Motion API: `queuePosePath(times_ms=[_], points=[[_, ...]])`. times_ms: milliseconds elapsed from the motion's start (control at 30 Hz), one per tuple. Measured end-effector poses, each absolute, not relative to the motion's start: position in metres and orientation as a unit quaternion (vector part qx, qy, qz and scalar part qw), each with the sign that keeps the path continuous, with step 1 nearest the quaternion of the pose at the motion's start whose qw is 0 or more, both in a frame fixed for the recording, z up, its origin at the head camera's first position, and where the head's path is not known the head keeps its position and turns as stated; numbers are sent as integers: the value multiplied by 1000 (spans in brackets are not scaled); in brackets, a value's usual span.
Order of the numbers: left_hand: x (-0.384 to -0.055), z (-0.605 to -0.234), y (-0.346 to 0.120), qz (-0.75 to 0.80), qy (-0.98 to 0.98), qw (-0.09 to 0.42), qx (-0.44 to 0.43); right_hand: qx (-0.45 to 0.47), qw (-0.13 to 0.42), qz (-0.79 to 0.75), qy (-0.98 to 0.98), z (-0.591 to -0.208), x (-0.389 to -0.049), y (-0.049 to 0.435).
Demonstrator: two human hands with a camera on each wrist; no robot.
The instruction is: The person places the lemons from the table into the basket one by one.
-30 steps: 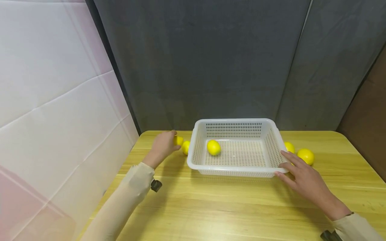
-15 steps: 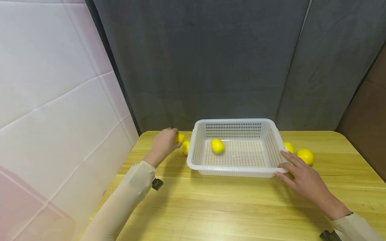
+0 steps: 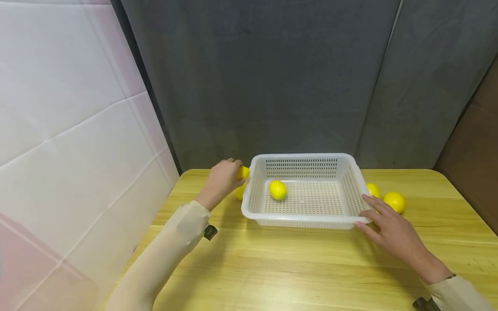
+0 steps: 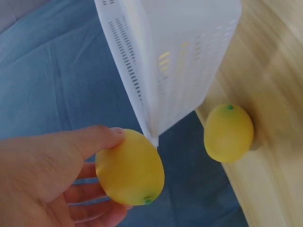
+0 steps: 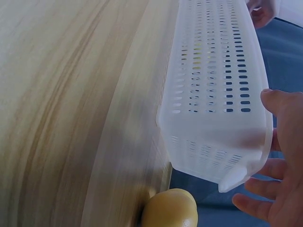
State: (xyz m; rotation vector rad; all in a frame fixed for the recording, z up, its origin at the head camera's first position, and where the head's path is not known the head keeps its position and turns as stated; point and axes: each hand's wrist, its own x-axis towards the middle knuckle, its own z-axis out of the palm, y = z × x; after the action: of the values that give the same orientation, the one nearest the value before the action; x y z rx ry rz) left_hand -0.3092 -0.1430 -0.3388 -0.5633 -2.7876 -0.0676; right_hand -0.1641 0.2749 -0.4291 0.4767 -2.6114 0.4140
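My left hand [image 3: 223, 181] holds a yellow lemon [image 3: 244, 172] between thumb and fingers, just beside the left rim of a white plastic basket [image 3: 303, 219]. In the left wrist view this lemon [image 4: 130, 168] has a green tip and is close to the basket's rim. Below that hand, a second lemon [image 3: 240, 193] lies on the table against the basket's left side, partly hidden. One lemon [image 3: 278, 190] sits inside the basket, towards the left. My right hand [image 3: 394, 229] rests on the basket's near right corner, its fingers spread and fairly straight, thumb on the front rim [image 5: 265, 106].
Two lemons, a nearer one [image 3: 394, 202] and a partly hidden one [image 3: 373, 189], lie on the wooden table [image 3: 272, 268] right of the basket. A dark grey partition [image 3: 264, 86] stands behind the table's far edge, and a white panel [image 3: 78, 129] at the left.
My left hand has lifted its lemon and moved right towards the basket rim. The lemon inside the basket has rolled a little right, then back left. My right hand stays put.
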Motion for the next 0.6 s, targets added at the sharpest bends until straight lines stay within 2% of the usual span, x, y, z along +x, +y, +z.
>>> queuePosePath(times_ms=[600], points=[[-307, -339, -104, 10, -960, 127, -251, 171, 224, 150, -948, -430, -163, 274]])
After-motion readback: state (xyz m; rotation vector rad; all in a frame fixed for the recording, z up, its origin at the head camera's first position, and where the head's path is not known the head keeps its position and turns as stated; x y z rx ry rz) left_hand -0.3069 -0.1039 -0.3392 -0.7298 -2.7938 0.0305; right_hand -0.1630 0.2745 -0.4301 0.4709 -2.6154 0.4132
